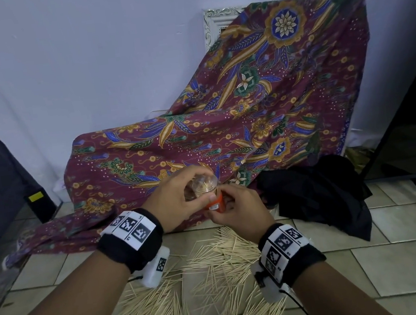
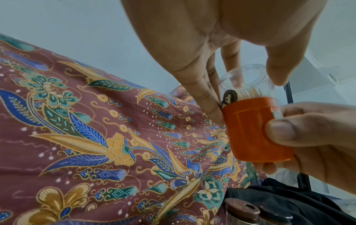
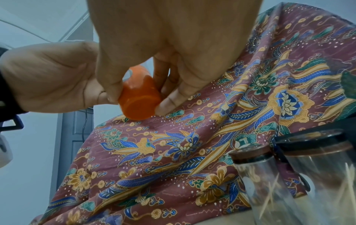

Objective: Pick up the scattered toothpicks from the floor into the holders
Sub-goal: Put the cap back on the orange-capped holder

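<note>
Step in hand, as judged: capping or uncapping a filled holder, held up in both hands above the floor, in front of the patterned cloth (image 1: 260, 102).

- Right hand (image 1: 239, 214): fingers and thumb curled round the orange holder (image 2: 254, 130), thumb pressed on its side wall, base facing down and visible in the right wrist view (image 3: 139, 105).
- Left hand (image 1: 178, 201): fingertips closed on the clear dome lid (image 2: 246, 82), which sits over the holder's mouth, slightly tilted. Cannot tell whether lid is fully seated or partly lifted.
- Toothpick tips visible under the dome, packed upright inside the holder. Holder looks near full.
- Scattered toothpicks (image 1: 205, 278) lying in a wide heap on the tiled floor (image 1: 402, 258), directly below both wrists. Very many not yet collected; task judged far from done.
- Two more holders standing near, right of the hands: clear jar with brown cap (image 3: 256, 167), clear jar with dark cap (image 3: 318, 170), touching or nearly so. Some toothpicks visible inside the dark-capped one.
- Black fabric (image 1: 321, 194) heaped on floor just right of the cloth.

Next move, judged: settle the lid square on the orange rim and press or twist home without trapping toothpick tips, holder kept upright; then set it down clear of the heap and start on another holder. Risk: tilted lid catches protruding tips; a slip spills the load back onto the floor.
</note>
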A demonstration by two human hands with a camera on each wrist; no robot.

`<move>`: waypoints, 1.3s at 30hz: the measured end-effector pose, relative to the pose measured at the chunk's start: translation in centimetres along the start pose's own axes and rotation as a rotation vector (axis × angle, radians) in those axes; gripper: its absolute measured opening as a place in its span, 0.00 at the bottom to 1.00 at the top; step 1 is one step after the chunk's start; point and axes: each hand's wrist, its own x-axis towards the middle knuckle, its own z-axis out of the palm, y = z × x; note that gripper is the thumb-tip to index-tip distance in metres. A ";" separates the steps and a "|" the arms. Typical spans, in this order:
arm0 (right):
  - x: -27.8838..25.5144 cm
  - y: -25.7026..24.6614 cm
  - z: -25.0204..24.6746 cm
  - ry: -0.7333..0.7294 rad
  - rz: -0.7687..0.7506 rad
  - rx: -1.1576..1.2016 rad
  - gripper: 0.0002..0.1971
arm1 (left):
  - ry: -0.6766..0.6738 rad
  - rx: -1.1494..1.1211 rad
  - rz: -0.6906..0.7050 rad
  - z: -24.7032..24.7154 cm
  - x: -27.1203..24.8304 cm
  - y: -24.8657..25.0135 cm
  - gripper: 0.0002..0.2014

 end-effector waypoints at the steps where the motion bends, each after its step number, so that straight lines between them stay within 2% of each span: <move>1: 0.0 0.0 0.0 -0.001 0.003 0.010 0.17 | -0.004 -0.011 -0.005 -0.1 0.0 0.0 0.19; 10: 0.1 0.4 0.3 -0.022 0.018 0.057 0.22 | -0.088 -0.108 -0.079 -1.1 0.2 0.5 0.19; 14: 0.0 0.3 0.1 -0.030 0.048 0.149 0.26 | -0.146 -0.142 -0.110 -1.5 0.5 0.5 0.24; 18: 0.1 0.2 -0.3 -0.050 0.040 0.135 0.24 | -0.199 -0.091 -0.110 -1.5 0.6 0.3 0.25; 25: 0.3 -0.1 -0.8 -0.047 0.016 0.072 0.20 | -0.170 -0.132 -0.145 -1.1 0.7 0.5 0.23; 30: 0.3 -0.3 -0.8 -0.041 -0.005 0.012 0.17 | -0.159 -0.035 -0.118 -0.9 0.6 0.2 0.24; 39: 0.1 -0.4 -0.7 -0.034 -0.044 -0.044 0.13 | -0.178 -0.004 -0.059 -0.9 0.3 0.4 0.28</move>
